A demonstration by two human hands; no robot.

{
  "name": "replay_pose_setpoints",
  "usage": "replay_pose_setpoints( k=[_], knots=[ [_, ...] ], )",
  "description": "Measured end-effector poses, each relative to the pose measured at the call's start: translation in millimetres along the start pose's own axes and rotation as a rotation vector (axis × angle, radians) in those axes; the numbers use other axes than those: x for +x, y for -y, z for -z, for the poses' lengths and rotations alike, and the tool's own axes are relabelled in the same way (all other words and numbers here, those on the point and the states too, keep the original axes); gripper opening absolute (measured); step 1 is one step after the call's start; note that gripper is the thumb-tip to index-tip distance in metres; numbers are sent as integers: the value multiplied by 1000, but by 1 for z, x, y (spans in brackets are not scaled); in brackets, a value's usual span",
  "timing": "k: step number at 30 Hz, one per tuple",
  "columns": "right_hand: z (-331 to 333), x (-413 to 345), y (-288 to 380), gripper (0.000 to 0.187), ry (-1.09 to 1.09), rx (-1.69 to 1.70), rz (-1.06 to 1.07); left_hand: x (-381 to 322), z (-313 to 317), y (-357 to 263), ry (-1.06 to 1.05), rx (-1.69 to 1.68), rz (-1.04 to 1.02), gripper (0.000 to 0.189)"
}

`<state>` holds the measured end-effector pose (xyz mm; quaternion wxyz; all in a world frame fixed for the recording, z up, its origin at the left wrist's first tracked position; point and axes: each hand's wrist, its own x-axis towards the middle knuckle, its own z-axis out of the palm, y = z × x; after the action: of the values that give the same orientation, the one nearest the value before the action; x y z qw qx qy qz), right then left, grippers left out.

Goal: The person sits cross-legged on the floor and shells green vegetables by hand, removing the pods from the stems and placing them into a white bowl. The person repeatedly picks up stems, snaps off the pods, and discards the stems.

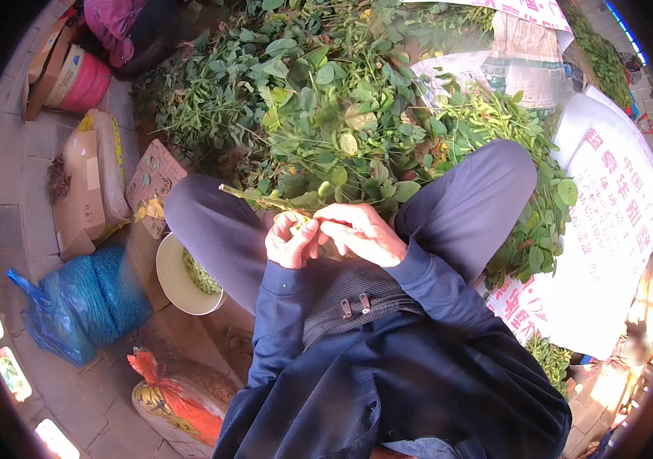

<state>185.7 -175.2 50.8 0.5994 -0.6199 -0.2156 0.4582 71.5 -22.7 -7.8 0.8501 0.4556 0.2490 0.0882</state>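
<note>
My left hand (292, 240) is closed on a green soybean stalk (251, 198), whose bare cut end points up to the left. My right hand (362, 230) meets the left one at the fingertips, by the stalk's lower part; whether it pinches a pod cannot be told. A few leaves and a plump pod (323, 189) show just above the fingers. Beyond my knees lies a large heap of leafy soybean plants (315, 115). Beside my left knee a white bucket (168, 275) holds green beans or pods (200, 272).
On the left are a blue plastic bag (97, 292), a cardboard box (76, 201) and a pink tub (88, 83). A red and white sack (183, 410) lies lower left. Large printed white sheets (602, 229) cover the right side. Another person (111, 28) is at the upper left.
</note>
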Motion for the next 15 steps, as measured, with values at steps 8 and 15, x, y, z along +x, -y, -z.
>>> replay_pose_setpoints(
  k=[8, 15],
  knots=[
    [15, 10, -16, 19, -83, -126, 118, -11, 16, 12, 61, -83, 9, 20],
    [20, 44, -26, 26, -68, -510, 362, -15, 22, 22, 214, -62, -38, 20]
  ],
)
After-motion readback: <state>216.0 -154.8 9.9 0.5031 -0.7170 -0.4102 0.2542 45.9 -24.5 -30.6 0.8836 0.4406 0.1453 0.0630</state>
